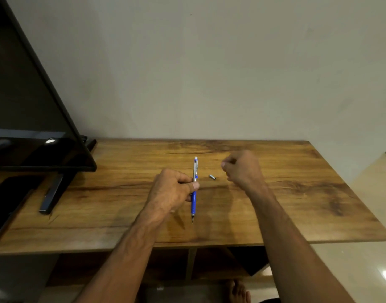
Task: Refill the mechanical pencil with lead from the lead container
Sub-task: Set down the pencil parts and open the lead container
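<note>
My left hand (173,190) grips a blue and silver mechanical pencil (194,201) around its middle, held upright above the wooden table (297,193), tip pointing down toward me and white end pointing away. A small silver cap (212,177) lies on the table just right of the pencil. My right hand (242,169) hovers to the right of the cap with its fingers curled in; whether something thin is pinched between thumb and fingers is too small to tell. No lead container is visible.
A black flat screen (34,117) on a black stand leg (53,193) fills the table's left side. A dark flat object (6,200) lies at the far left. The wall stands right behind the table. A bare foot (238,291) shows below.
</note>
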